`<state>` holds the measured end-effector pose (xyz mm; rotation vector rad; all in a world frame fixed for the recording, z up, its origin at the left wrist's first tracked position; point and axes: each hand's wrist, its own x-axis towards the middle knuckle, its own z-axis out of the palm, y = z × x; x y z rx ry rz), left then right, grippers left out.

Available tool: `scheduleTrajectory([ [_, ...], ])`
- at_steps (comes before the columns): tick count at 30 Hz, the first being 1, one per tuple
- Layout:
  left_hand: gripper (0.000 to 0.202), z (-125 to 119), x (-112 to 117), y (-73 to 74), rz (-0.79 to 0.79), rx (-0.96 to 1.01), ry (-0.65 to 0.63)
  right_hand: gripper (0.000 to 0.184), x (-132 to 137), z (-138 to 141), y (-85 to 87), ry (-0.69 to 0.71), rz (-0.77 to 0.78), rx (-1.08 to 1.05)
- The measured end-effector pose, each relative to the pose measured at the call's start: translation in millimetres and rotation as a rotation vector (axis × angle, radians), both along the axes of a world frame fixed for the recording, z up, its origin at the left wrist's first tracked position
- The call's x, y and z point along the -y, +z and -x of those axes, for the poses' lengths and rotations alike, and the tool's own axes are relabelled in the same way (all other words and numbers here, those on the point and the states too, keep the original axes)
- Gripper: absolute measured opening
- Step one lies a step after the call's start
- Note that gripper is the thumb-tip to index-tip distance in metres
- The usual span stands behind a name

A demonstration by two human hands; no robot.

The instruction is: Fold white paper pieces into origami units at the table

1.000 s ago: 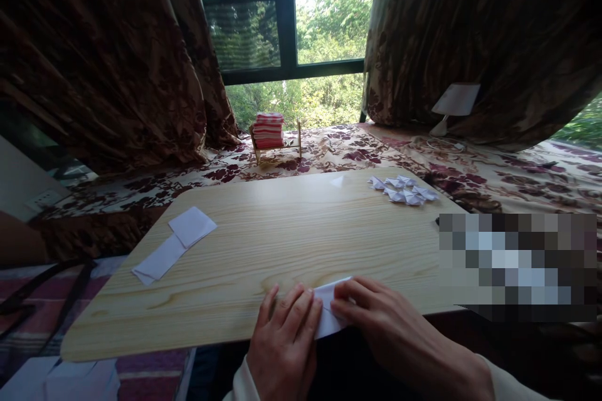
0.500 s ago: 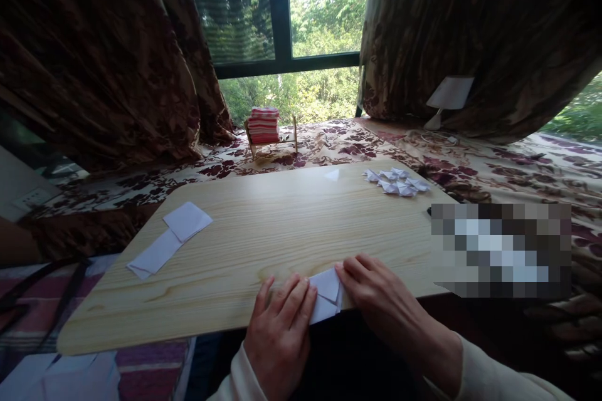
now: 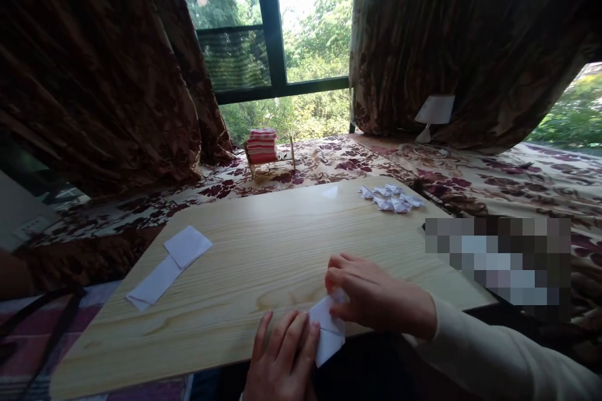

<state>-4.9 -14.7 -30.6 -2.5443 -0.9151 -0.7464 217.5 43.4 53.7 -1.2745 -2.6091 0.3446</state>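
Observation:
A small white folded paper lies at the near edge of a light wooden table, partly hanging over it. My left hand lies flat with fingers stretched out, pressing the paper's left side. My right hand comes in from the right with fingers curled, pinching the paper's upper right corner.
Two white paper strips lie on the table's left part. A pile of small folded white pieces sits at the far right corner, a single piece near it. Beyond is a floral cloth, a striped stack on a small wooden stand, curtains and a window.
My right hand has turned and slid across the paper from the right, now covering its top. The paper has shifted further over the near edge. The view has tilted slightly.

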Motion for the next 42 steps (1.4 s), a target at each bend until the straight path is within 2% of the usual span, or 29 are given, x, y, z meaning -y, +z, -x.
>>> scheduleTrajectory([
  [2,0.047,1,0,8.3,0.08,0.032,-0.007,0.016,-2,1,-1.9,0.045,0.005,-0.019],
  [4,0.043,-3,-2,21.2,0.228,0.139,0.02,0.014,-2,-1,-3.3,0.075,0.005,-0.061],
  [6,0.037,-12,-7,34.6,0.385,0.234,0.05,0.011,-1,-2,-4.6,0.06,0.029,-0.103],
  [8,0.027,-23,-15,44.3,0.463,0.372,0.115,0.007,1,-3,-6.8,0.027,0.072,-0.125],
  [11,0.018,-35,-27,49.8,0.585,0.428,0.143,0.02,3,-2,-13.0,0.027,0.128,-0.202],
  [13,0.017,-39,-33,51.1,0.665,0.452,0.164,0.028,1,-1,-17.1,0.008,0.188,-0.342],
  [18,0.023,-42,-42,60.9,0.935,0.663,0.169,0.017,-4,4,-17.5,-0.085,0.388,-0.77],
  [21,0.026,-44,-43,66.9,1.058,0.808,0.163,0.007,-4,9,-16.3,-0.117,0.401,-0.875],
  [25,0.028,-46,-43,69.4,1.129,0.914,0.183,0.018,0,17,-19.2,-0.181,0.276,-0.879],
  [29,0.029,-46,-45,69.3,1.184,0.97,0.203,0.015,5,22,-21.8,-0.174,0.06,-0.847],
  [32,0.027,-48,-47,67.4,1.136,1.02,0.234,0.012,12,23,-21.8,-0.149,-0.163,-0.72],
  [36,0.028,-50,-48,61.4,1.128,1.105,0.251,0.017,24,29,-23.4,-0.159,-0.49,-0.565],
  [38,0.028,-51,-49,57.2,1.162,1.144,0.251,0.018,28,32,-25.2,-0.152,-0.558,-0.543],
  [42,0.034,-47,-52,49.5,1.306,1.206,0.238,0.018,30,36,-28.9,-0.13,-0.571,-0.529],
])
